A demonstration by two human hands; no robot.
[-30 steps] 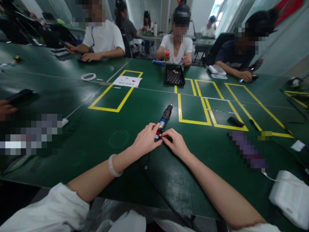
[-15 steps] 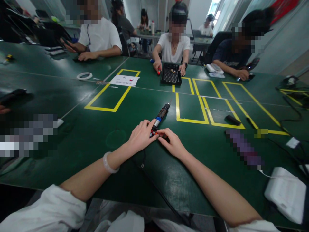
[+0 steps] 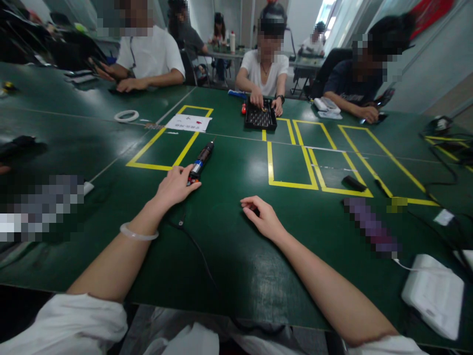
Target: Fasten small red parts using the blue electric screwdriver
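My left hand (image 3: 176,186) is closed around the rear end of a slim electric screwdriver (image 3: 201,161), dark with a blue and silver band. Its thin bit points away from me toward the yellow taped box at the left. A black cord (image 3: 195,249) trails from beneath that hand toward the front edge of the table. Alone on the green tabletop (image 3: 221,222), my right hand (image 3: 263,217) rests half curled, thumb and forefinger slightly apart, with nothing visible between them.
Across the table, a person's hands work at a black tray (image 3: 260,121), with a red-handled tool (image 3: 244,108) beside it. A paper sheet (image 3: 188,123) and a tape roll (image 3: 126,116) lie at the left. At the right are a small black object (image 3: 354,183) and a white box (image 3: 432,296).
My left hand has carried the screwdriver left and slightly away from me, its cord following. My right hand has stayed put and is now apart from it. The person opposite reaches into the tray.
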